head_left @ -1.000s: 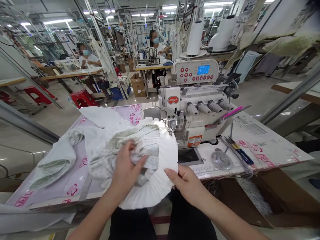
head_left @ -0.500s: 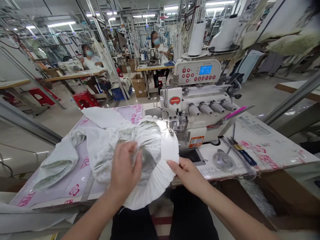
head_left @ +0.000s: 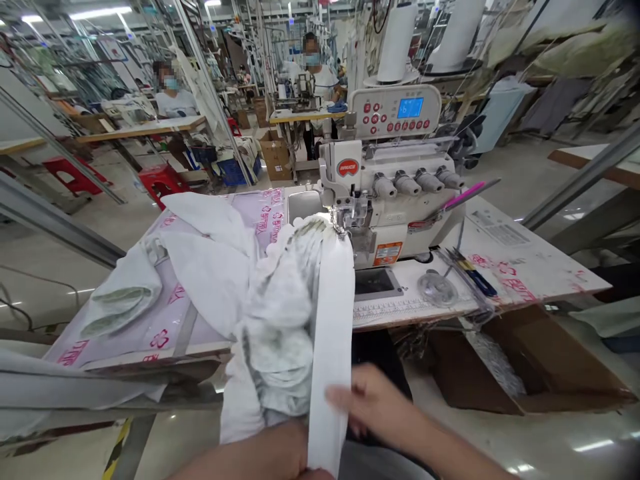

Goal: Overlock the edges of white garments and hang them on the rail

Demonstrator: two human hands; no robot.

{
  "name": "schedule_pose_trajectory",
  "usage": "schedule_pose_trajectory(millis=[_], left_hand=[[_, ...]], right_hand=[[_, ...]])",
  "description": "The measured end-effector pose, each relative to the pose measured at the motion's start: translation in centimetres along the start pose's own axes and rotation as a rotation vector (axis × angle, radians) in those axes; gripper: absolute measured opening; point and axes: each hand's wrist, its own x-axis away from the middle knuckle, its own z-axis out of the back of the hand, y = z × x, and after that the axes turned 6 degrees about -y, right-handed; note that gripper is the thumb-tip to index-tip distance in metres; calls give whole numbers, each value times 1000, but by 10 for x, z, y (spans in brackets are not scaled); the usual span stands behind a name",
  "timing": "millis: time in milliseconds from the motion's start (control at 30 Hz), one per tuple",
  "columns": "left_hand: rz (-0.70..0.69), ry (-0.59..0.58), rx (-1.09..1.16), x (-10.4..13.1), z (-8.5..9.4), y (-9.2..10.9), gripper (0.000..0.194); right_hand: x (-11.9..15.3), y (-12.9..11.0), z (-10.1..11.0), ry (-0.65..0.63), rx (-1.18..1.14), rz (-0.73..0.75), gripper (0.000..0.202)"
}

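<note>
A pale garment (head_left: 280, 300) runs from under the presser foot of the white sewing machine (head_left: 395, 213) down past the table's front edge. Its flat white band (head_left: 333, 320) is stretched straight along the right side. At the bottom of the view my left hand (head_left: 295, 457) is closed on the lower end of the band, its fingers partly cut off by the frame. My right hand (head_left: 365, 400), slightly blurred, pinches the band's right edge a little higher up. The garment's other parts spread over the table to the left.
Thread snips (head_left: 475, 273) and a clear round dish (head_left: 437, 288) lie right of the machine. An open cardboard box (head_left: 530, 360) stands below on the right. Thread cones (head_left: 397, 47) rise behind. Two people (head_left: 173, 93) sit at machines further back; red stools (head_left: 163, 181) stand at left.
Both hands have moved down toward the body, pulling the band from a gathered curve into a straight length. My left hand has gone from over the folds to the band's lower end. The view has shifted.
</note>
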Motion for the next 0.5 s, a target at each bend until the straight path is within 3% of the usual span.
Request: schedule_pose_trajectory(millis=[67,167,267,333,367,400,433,500], left_hand=[[3,-86,-23,2,-9,-10,23],[0,-115,-129,0,-9,-17,24],[5,-146,-122,-10,5,-14,20],[-35,-77,82,-24,21,-11,19],[-89,61,205,-33,29,-10,22],[-149,275,298,-42,39,-10,26],[-192,549,325,-50,47,-11,30],[-184,1084,130,-63,63,-18,40]], right_hand=[[18,18,-19,-87,-59,-14,33],[27,29,-29,-57,-135,41,28],[23,24,-23,-16,-113,94,34],[24,21,-21,5,-83,125,37],[26,21,-21,15,-56,133,37],[29,23,-23,23,-22,125,36],[32,26,-26,39,15,105,36],[38,35,-32,118,87,51,36]])
